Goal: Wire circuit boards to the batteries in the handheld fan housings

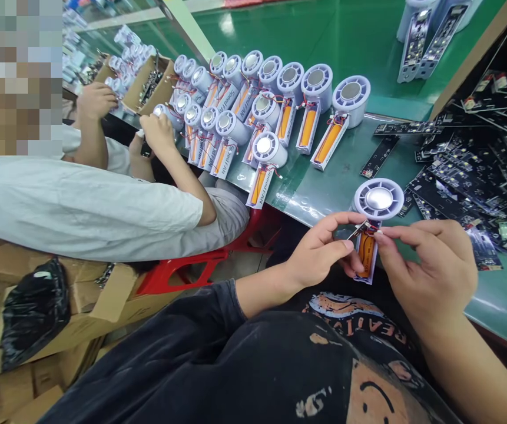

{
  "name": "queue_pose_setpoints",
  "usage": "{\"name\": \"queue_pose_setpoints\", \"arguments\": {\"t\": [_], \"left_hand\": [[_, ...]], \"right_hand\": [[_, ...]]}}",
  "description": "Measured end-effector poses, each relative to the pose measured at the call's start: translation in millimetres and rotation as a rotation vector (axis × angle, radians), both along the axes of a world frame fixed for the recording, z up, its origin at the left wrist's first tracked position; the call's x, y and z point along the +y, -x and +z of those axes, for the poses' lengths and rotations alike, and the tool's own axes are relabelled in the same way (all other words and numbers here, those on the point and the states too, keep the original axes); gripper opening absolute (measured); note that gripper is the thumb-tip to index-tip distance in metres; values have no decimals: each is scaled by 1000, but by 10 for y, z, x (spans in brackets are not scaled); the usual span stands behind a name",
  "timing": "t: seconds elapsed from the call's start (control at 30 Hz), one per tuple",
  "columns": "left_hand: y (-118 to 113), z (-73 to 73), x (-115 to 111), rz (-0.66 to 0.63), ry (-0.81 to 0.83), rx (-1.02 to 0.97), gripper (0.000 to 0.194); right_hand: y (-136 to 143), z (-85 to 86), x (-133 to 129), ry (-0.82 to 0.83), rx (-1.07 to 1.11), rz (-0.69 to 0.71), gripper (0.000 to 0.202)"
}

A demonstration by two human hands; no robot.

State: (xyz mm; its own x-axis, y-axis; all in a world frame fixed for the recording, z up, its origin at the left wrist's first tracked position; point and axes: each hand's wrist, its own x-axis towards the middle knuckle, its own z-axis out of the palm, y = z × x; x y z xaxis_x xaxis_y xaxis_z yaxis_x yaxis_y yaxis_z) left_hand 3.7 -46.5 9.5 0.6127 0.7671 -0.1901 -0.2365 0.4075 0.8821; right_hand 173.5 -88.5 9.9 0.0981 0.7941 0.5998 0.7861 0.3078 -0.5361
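Tabletop [500,294], green, smooth, glossy; its near edge slants down toward the right.

Fan [363,206], pale purple, round head on a straight open handle. Likely light, stiff, slick-shelled, a little head-heavy. Best held by the handle's side walls or the rim of the head, clear of the open channel. Position: head over the tabletop's near edge, handle pointing past that edge toward the lap, between the two hands; cannot tell whether the tabletop bears any of its weight.

Left hand [317,253] comes in from the left of the handle: thumb and forefinger pinch a small thin part, lower fingers curled around by the handle's lower end. Right hand [434,265], on the other side: thumb and forefinger closed on a tiny white plug, just under the head.

Orange cell [366,254] in the channel, beside the left fingertips. Probably firm, the densest piece; not one to press or pry.

Thin part [357,230], set slantwise across the top of the handle. Looks stiff; hold by its edges.

Red lead [373,227]: limp, its joints likely fragile.

White plug [378,232]: tiny, easily dropped; grip its body, not the lead.
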Motion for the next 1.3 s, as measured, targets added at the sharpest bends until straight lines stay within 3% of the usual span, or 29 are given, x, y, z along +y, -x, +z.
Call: {"name": "queue_pose_setpoints", "arguments": {"t": [0.13, 0.3, 0.4, 0.57, 0.77, 1.0, 1.1, 1.17, 1.3], "left_hand": [[19, 47, -14, 61, -334, 150, 31], [40, 78, 27, 115, -802, 329, 38], [37, 89, 59, 116, -923, 349, 40], [20, 85, 41, 107, -784, 333, 37], [30, 83, -30, 43, -585, 303, 36], [4, 40, -20, 135, -903, 344, 41], [4, 31, -12, 128, -921, 345, 40], [9, 32, -17, 113, -814, 328, 37], [28, 12, -16, 38, -442, 229, 31]], "right_hand": [[-29, 65, -16, 42, -167, -11, 9], [-23, 170, -52, 63, -305, -33, 11], [-13, 205, -55, 50, -351, -23, 16], [-20, 195, -39, 63, -361, 5, 17], [-25, 120, -14, 22, -205, 6, 12], [25, 118, -2, 78, -153, -43, 19], [21, 127, 6, 126, -146, -37, 21], [11, 123, 11, 145, -128, -26, 22], [-31, 84, 20, 88, -57, 47, 8]]}}
